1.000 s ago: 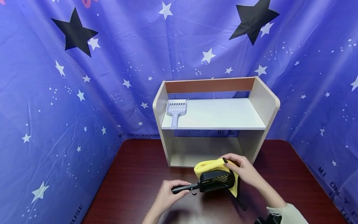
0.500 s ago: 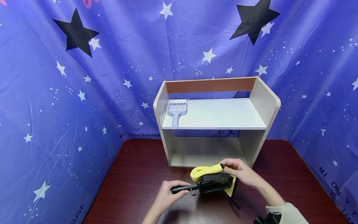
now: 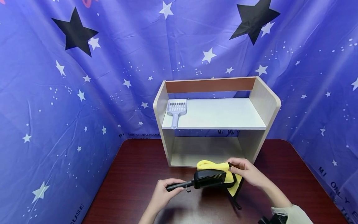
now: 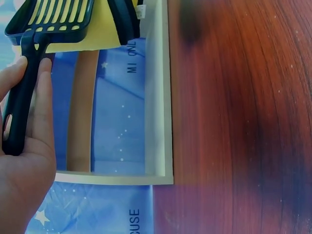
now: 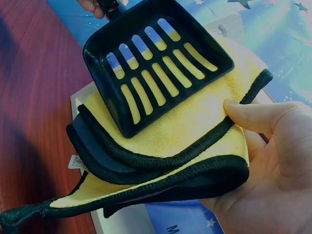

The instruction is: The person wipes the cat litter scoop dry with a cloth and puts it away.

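My left hand (image 3: 165,193) grips the handle of a black slotted litter scoop (image 3: 208,179) above the table, its head pointing right. In the left wrist view, thumb and fingers close round the scoop's handle (image 4: 22,107). My right hand (image 3: 247,172) holds a folded yellow cloth (image 3: 213,165) with black edging, thumb pinching it near the border. The cloth (image 5: 195,122) lies behind the scoop's slotted head (image 5: 156,68) in the right wrist view, showing yellow through most slots. A dark hanging loop (image 5: 19,217) trails from one cloth corner.
A two-tier wooden shelf (image 3: 258,146) stands at the back of the dark red table (image 3: 134,174). On its upper board (image 3: 221,113), a pale lilac slotted scoop (image 3: 177,109) lies at the left. A blue star-printed curtain (image 3: 126,62) surrounds the table.
The black scoop has tilted and shifted slightly left with my left hand. My right hand has moved slightly right with the cloth, and a yellow part now shows over the scoop's right end.
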`<state>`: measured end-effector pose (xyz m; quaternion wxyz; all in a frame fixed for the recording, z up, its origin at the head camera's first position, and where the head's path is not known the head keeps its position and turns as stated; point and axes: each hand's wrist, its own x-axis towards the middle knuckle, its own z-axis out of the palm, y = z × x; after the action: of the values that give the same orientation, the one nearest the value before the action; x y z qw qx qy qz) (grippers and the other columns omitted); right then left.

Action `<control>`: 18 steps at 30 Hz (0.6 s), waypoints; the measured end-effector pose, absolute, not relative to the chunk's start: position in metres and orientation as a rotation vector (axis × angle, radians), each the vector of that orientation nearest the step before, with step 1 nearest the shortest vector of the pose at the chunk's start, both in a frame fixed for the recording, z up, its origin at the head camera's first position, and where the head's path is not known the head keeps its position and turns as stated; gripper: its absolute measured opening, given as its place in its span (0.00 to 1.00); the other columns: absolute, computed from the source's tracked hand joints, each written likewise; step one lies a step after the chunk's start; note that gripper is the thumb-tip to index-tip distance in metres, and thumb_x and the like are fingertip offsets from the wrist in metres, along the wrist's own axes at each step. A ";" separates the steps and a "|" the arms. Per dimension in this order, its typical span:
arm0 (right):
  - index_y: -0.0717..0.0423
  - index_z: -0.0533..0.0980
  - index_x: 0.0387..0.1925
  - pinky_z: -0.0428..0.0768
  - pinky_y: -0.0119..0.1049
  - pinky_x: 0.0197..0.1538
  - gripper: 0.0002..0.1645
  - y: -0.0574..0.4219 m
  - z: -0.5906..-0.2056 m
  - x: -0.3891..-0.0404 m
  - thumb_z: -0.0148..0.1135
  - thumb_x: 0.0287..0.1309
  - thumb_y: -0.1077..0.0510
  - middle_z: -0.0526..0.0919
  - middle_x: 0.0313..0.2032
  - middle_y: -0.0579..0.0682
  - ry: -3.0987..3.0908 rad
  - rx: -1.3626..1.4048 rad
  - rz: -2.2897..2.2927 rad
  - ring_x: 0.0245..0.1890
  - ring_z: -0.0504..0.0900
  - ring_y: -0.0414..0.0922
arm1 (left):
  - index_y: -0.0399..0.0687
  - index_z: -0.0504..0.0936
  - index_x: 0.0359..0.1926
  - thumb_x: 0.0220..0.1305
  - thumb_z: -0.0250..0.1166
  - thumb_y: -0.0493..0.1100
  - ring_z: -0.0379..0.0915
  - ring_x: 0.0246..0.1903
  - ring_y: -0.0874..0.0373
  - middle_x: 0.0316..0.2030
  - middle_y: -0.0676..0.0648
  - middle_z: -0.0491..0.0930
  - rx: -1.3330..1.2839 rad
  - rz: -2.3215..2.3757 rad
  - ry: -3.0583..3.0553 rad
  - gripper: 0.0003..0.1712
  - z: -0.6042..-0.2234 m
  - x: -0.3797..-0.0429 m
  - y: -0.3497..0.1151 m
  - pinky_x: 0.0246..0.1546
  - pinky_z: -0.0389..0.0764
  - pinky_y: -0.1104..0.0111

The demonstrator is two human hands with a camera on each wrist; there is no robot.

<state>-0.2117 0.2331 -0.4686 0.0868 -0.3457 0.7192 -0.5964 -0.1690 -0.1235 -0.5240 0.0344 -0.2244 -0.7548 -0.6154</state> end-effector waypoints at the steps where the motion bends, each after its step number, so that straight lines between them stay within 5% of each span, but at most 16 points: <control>1: 0.65 0.77 0.48 0.78 0.26 0.43 0.11 0.234 -0.469 -0.211 0.50 0.69 0.70 0.83 0.42 0.34 2.148 -1.027 -1.778 0.39 0.78 0.29 | 0.42 0.88 0.43 0.58 0.72 0.40 0.78 0.29 0.71 0.36 0.40 0.89 -0.689 -1.895 -2.315 0.11 -0.524 -0.169 -0.124 0.25 0.79 0.76; 18: 0.62 0.78 0.47 0.80 0.26 0.44 0.13 0.247 -0.477 -0.208 0.51 0.67 0.73 0.83 0.42 0.34 2.150 -1.026 -1.823 0.41 0.80 0.29 | 0.39 0.87 0.43 0.57 0.73 0.37 0.79 0.31 0.71 0.36 0.38 0.89 -0.571 -1.914 -2.299 0.12 -0.525 -0.172 -0.132 0.28 0.79 0.77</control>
<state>-0.2081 0.2467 -0.4769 0.0709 -0.3412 0.7148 -0.6063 -0.1720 -0.1317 -0.5248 0.0482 -0.1874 -0.7540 -0.6277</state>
